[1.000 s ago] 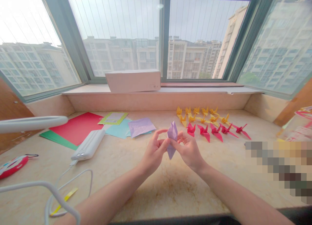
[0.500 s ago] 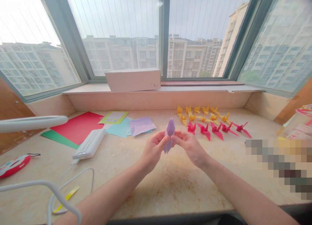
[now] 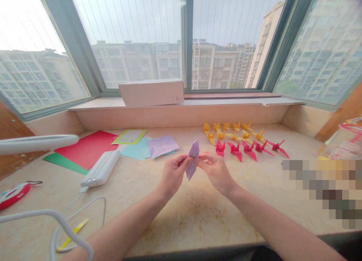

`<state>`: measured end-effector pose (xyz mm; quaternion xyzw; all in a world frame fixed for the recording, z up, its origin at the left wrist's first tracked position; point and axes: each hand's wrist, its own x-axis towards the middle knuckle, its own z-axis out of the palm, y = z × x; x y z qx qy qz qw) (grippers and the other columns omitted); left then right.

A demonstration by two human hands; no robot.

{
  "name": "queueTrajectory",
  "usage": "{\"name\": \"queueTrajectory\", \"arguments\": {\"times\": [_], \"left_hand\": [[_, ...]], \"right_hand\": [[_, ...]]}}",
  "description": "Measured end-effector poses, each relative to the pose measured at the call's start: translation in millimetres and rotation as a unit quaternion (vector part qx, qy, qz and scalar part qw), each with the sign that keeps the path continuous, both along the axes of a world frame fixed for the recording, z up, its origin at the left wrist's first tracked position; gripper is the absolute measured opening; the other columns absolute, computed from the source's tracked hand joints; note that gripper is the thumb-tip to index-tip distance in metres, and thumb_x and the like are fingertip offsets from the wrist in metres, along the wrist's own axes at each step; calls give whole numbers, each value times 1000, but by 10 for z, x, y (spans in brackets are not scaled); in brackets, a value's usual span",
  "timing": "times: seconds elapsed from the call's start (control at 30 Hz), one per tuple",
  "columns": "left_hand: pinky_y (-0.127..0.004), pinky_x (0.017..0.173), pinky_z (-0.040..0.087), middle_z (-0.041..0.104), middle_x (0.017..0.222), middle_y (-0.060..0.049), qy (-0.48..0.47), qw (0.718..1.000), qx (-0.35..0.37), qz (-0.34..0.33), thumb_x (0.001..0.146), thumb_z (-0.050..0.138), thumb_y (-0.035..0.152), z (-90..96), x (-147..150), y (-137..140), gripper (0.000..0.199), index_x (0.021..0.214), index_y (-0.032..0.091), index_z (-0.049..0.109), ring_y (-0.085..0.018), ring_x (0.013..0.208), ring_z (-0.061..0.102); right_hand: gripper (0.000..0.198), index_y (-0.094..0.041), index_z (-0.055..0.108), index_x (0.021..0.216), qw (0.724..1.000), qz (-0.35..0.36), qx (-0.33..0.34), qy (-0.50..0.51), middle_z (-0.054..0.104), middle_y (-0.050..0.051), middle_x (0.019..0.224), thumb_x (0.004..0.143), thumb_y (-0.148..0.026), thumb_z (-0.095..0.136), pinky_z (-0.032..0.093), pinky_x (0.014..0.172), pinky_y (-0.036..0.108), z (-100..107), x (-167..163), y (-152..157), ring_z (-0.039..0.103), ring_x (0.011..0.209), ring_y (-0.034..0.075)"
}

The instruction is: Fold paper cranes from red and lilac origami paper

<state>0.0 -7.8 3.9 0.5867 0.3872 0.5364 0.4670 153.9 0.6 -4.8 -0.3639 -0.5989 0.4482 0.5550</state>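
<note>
A lavender sheet of origami paper, folded into a narrow diamond [image 3: 193, 150], is held upright above the stone counter. My left hand [image 3: 174, 171] pinches its left side between thumb and fingers. From the other side, my right hand [image 3: 216, 170] grips the middle with thumb and forefinger. Past my right hand stand red paper cranes [image 3: 235, 151] in a row, with yellow paper cranes [image 3: 220, 135] behind them. A loose lavender sheet [image 3: 162, 146] lies on light blue paper [image 3: 135, 150] beyond my left hand.
Red paper [image 3: 97, 148] and green paper [image 3: 63, 162] lie at the left by a white power bank [image 3: 101, 168] with a cable. A white lamp arm [image 3: 36, 143] crosses the left edge. On the sill sits a box [image 3: 151, 93]. A clear container [image 3: 343, 142] stands at the right.
The folded lavender paper has turned in my fingers and now shows a smoother, tilted face. Both hands stay on it. The whole view has shifted slightly.
</note>
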Motion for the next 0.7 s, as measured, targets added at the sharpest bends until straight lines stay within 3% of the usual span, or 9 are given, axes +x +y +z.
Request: {"name": "queueTrajectory", "arguments": {"times": [0.3, 0.5, 0.7], "left_hand": [[-31, 81, 53, 75, 97, -7, -3, 999, 25, -38, 90, 60, 44, -16, 63, -67, 36, 111, 17, 73, -22, 86, 68], [-30, 78, 52, 76, 94, -9, 17, 1000, 15, -18, 87, 64, 39, 8, 46, -56, 31, 105, 16, 75, -23, 85, 69], [-31, 82, 51, 76, 89, -7, 5, 999, 8, -43, 85, 67, 41, 52, 44, -82, 29, 97, 17, 78, -23, 86, 67]], "right_hand": [[31, -18, 73, 93, 994, -109, -13, -12, 74, 7, 84, 74, -42, 77, 54, 68, 35, -24, 49, 56, 67, 73, 22], [23, -18, 72, 84, 991, -131, 9, -40, 74, 8, 81, 76, -39, 75, 52, 70, 36, -27, 41, 24, 67, 75, 23], [16, -21, 71, 82, 984, -150, 63, -80, 72, 4, 78, 79, -36, 73, 48, 67, 33, 5, 49, 5, 62, 70, 19]]}}
